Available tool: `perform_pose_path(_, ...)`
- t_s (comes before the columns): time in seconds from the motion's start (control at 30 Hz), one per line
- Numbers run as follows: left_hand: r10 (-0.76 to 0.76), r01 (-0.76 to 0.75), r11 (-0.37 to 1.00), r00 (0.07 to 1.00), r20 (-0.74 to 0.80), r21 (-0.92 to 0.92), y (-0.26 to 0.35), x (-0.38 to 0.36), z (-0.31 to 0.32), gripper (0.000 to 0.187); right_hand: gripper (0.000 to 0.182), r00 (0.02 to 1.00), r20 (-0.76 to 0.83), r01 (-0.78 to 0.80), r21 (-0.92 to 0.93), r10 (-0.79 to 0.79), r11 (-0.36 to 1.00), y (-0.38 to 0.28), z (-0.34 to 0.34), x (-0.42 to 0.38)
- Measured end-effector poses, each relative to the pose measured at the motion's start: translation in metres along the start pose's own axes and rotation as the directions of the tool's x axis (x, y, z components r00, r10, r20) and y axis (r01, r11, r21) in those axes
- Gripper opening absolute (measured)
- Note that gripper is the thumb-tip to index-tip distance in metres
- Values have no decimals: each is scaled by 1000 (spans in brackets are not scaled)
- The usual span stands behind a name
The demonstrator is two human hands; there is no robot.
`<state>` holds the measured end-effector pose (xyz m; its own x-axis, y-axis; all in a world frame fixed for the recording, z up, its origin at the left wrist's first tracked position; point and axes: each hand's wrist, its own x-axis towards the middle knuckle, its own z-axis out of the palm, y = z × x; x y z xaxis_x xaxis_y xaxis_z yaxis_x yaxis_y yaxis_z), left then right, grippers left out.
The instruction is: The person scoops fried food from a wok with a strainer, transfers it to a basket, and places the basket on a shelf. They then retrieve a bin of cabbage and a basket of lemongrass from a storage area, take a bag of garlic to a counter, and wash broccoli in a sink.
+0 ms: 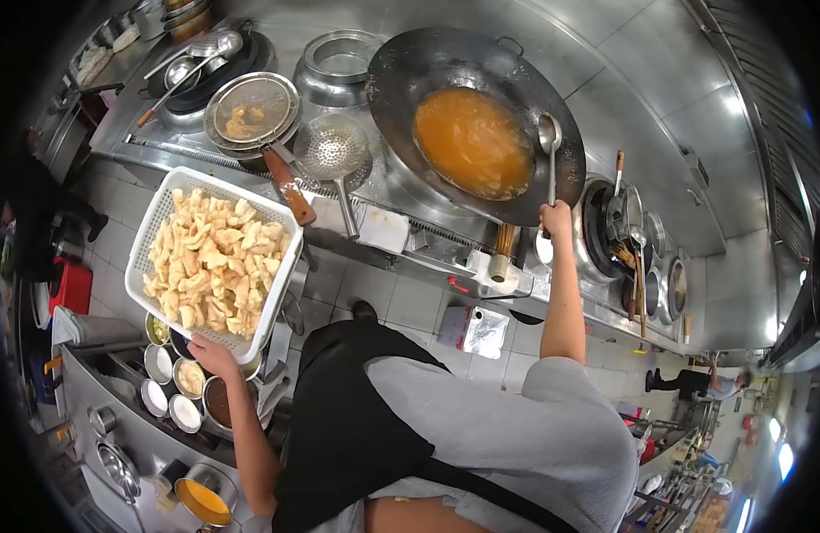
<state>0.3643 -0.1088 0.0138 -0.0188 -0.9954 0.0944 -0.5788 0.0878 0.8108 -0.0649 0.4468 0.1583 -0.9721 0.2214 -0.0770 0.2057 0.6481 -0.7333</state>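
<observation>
My left hand (pixel 214 355) grips the near edge of a white plastic basket (pixel 280 305). Pale, battered-looking pieces of food (pixel 219 262) fill the basket, which is held up beside the stove. My right hand (pixel 556 219) is closed around the handle of a metal ladle (pixel 549 133). The ladle's bowl rests over the right inner side of a large dark wok (pixel 392 71). Orange-brown liquid (pixel 472 142), probably oil, lies in the wok. Left of the wok are a perforated skimmer (pixel 332 147) and a round mesh strainer (pixel 228 107) with crumbs in it.
Below the basket, several bowls of ingredients (pixel 191 377) sit in a counter. A pot of yellow liquid (pixel 203 502) stands lower down. More woks and tools (pixel 623 218) line the stove at right. One person (pixel 694 384) is far right; another dark-clothed person (pixel 46 213) is at left.
</observation>
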Motion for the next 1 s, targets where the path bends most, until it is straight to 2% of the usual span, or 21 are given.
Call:
perform_pose_path(0.03,2,-2,1000,1000,2,0,0,0,0,39,6,995,36,-93,105,89,990,-9,2,-16)
perform_pose_path(0.1,-8,8,1000,1000,9,-29,-3,1,1,40,3,940,280,-297,386,196,873,-6,8,-24)
perform_pose_path(0.13,-4,4,1000,1000,9,-28,-4,1,2,40,3,939,281,-300,389,197,871,-8,10,-26)
perform_pose_path(0.17,1,-1,1000,1000,14,-26,-4,0,2,40,4,883,397,-448,553,250,703,-16,11,-32)
perform_pose_path(0.2,8,-8,1000,1000,20,-25,-4,2,1,40,5,814,517,-577,662,265,479,-20,13,-35)
perform_pose_path(0.23,15,-15,1000,1000,18,-25,-3,3,0,40,5,814,518,-577,666,263,473,-14,14,-33)
perform_pose_path(0.27,-5,6,999,1000,20,-32,1,1,0,41,6,722,686,-686,694,90,217,-14,16,-32)
perform_pose_path(0.3,-28,29,999,999,20,-38,3,0,-1,41,7,618,775,-784,620,-131,-32,-14,18,-30)
perform_pose_path(0.33,-30,30,999,999,13,-38,3,0,-1,41,8,609,772,-793,595,-182,-129,-14,20,-30)
perform_pose_path(0.37,-15,16,999,1000,17,-47,2,1,-1,41,8,604,775,-797,590,-186,-128,-21,21,-35)
perform_pose_path(0.43,-1,2,999,1000,15,-55,-2,1,1,41,13,607,752,-792,549,-255,-266,-32,20,-44)
perform_pose_path(0.5,18,-18,1000,1000,21,4,-5,4,1,41,12,576,759,-817,517,-305,-256,-47,18,-56)
perform_pose_path(0.57,11,-11,1000,1000,-9,-13,1,0,1,40,11,533,767,-846,475,-357,-241,-62,18,-66)
perform_pose_path(0.63,30,-30,999,1000,-1,-17,5,-3,-1,40,14,507,775,-861,471,-377,-189,-79,20,-74)
perform_pose_path(0.67,37,-36,999,999,24,-23,-1,-1,-1,39,14,505,782,-861,486,-366,-149,-91,21,-80)
perform_pose_path(0.7,88,-88,996,996,-12,-3,-20,6,6,38,17,502,776,-860,496,-382,-121,-100,23,-83)
perform_pose_path(0.73,14,-14,1000,1000,-1,-9,-20,5,7,37,18,486,771,-866,490,-411,-104,-109,27,-84)
perform_pose_path(0.77,35,-36,999,999,-12,-20,-10,1,3,37,20,468,766,-872,483,-441,-86,-119,32,-85)
perform_pose_path(0.83,-65,66,997,998,11,-34,10,-5,-3,37,23,417,771,-893,445,-481,-61,-140,42,-85)
perform_pose_path(0.87,-81,81,997,997,-14,19,19,-8,-5,37,24,394,767,-900,435,-506,-42,-151,49,-84)
perform_pose_path(1.0,-64,64,998,996,-69,-6,18,-8,-3,36,24,296,767,-924,380,-569,32,-193,80,-82)
